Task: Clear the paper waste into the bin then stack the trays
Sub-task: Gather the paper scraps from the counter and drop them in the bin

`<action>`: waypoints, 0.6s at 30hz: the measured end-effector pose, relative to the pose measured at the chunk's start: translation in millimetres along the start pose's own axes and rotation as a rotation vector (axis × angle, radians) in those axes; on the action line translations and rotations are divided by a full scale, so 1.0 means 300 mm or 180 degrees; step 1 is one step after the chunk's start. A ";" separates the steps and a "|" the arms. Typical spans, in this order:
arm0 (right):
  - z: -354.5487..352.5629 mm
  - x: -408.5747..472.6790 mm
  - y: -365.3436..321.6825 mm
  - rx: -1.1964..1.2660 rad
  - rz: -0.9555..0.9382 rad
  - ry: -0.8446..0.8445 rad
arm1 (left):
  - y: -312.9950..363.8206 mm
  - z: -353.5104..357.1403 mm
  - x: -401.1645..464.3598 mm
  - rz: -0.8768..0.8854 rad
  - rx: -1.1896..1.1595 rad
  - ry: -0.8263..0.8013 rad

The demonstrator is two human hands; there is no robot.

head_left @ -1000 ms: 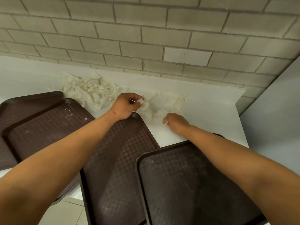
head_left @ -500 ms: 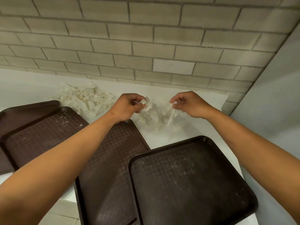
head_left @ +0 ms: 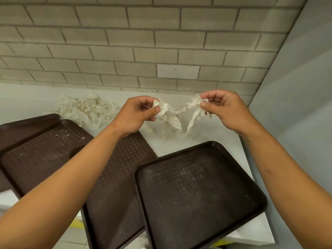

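My left hand (head_left: 138, 113) pinches one end of a crumpled white paper napkin (head_left: 172, 117), and my right hand (head_left: 222, 109) pinches its other end, so it hangs between them above the white counter (head_left: 179, 142). A few paper scraps (head_left: 152, 131) lie on the counter below. A bigger heap of paper waste (head_left: 88, 110) lies further left by the wall. Several dark brown trays lie on the counter: one at the front right (head_left: 197, 193), one in the middle (head_left: 116, 177) under my left arm, and two overlapping at the left (head_left: 36, 148). No bin is in view.
A grey brick wall (head_left: 143, 51) runs behind the counter. A pale flat panel (head_left: 296, 105) closes off the right side. The trays stick out over the counter's front edge, with tiled floor (head_left: 71, 236) below.
My right hand rose from the counter and took hold of the paper. Both hands have lifted the napkin off the counter and drawn it out between them.
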State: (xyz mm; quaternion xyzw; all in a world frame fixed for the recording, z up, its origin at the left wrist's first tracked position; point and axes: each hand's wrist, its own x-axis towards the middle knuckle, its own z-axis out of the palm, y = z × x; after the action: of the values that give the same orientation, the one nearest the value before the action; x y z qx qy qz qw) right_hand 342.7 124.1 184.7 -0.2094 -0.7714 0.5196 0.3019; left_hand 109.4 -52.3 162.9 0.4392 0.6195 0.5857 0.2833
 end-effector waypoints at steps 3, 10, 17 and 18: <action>0.024 -0.099 0.037 0.0060 0.0081 0.0129 | -0.005 0.027 -0.063 -0.0080 -0.0104 -0.0043; 0.119 -0.337 0.128 0.0355 0.0445 0.0402 | -0.055 0.092 -0.236 -0.0312 -0.0288 -0.0124; 0.176 -0.600 0.071 0.0314 0.0596 0.0529 | -0.065 0.142 -0.462 -0.0389 -0.0446 -0.0281; 0.182 -0.642 0.056 0.0261 0.0585 0.0541 | -0.063 0.150 -0.501 -0.0361 -0.0455 -0.0310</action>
State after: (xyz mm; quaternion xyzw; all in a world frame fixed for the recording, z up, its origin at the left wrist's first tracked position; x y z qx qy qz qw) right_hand 446.4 -29.2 106.3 -0.3099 -0.6987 0.5566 0.3256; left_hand 212.6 -161.2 113.1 0.4099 0.5856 0.5894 0.3764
